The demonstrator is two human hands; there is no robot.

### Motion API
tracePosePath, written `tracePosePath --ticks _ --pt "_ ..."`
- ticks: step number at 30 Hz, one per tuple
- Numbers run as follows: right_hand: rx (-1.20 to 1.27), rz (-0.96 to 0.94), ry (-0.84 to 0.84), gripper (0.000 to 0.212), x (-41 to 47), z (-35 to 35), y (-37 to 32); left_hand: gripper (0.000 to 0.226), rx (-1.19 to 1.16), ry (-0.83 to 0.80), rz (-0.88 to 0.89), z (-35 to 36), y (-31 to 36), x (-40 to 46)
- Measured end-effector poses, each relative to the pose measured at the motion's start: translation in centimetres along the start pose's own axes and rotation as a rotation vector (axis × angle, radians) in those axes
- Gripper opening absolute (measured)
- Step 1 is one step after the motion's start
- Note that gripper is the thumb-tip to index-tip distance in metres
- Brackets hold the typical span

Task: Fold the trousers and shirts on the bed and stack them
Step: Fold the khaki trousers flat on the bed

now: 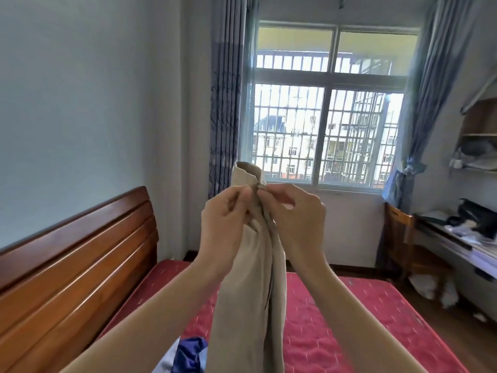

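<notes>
Beige trousers (250, 292) hang in front of me, held up high above the bed (349, 319). My left hand (226, 219) pinches the cloth near its top edge from the left. My right hand (295, 211) pinches the same top part from the right, so both hands meet at the fabric's upper end. The trousers drop straight down between my forearms and out of the bottom of the view. A crumpled blue and light-coloured garment (185, 354) lies on the red bedcover at the lower edge, partly hidden behind the trousers.
A wooden headboard (75, 251) runs along the left. A barred window (322, 117) with blue curtains (226, 90) is straight ahead. A cluttered desk (457, 238) and shelves (478, 146) stand at the right, with white items on the floor beneath.
</notes>
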State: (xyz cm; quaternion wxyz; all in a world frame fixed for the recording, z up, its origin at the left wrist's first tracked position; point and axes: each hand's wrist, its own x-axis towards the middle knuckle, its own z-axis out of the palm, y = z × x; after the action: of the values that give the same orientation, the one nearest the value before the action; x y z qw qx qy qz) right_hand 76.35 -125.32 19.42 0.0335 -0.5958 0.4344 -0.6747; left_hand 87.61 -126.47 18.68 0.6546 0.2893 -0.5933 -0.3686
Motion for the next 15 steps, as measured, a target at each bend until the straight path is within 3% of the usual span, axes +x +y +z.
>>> tracePosePath --ticks 2,5,7,9,11,13,15 --pt "0.033 -0.100 -0.052 0.010 -0.8 -0.4 -1.3 0.039 -0.095 -0.064 0.030 -0.3 1.6 -1.8" --pt "0.004 -0.219 -0.176 0.021 -2.1 -0.1 -1.0 0.055 -0.205 0.004 -0.076 -0.8 0.8 -2.6" --pt "-0.018 -0.154 -0.333 0.027 -2.6 -0.1 0.7 0.039 -0.254 0.063 -0.197 -1.5 -1.2 -2.5" --pt "-0.009 0.048 -0.530 0.027 -2.8 -0.3 2.4 0.017 -0.253 0.080 -0.293 -2.4 -4.0 -2.6" --pt "-0.110 0.033 -0.596 0.026 -2.5 -0.7 4.4 0.015 -0.108 0.034 -0.315 -3.5 -7.0 -3.0" --pt "-0.326 -0.126 -0.639 0.050 -1.5 -0.9 6.1 0.020 0.110 -0.040 -0.284 -4.8 -9.3 -3.3" --pt "-0.467 -0.198 -0.843 0.086 -0.3 -0.7 7.5 0.024 0.260 -0.127 -0.224 -6.0 -10.6 -3.4"
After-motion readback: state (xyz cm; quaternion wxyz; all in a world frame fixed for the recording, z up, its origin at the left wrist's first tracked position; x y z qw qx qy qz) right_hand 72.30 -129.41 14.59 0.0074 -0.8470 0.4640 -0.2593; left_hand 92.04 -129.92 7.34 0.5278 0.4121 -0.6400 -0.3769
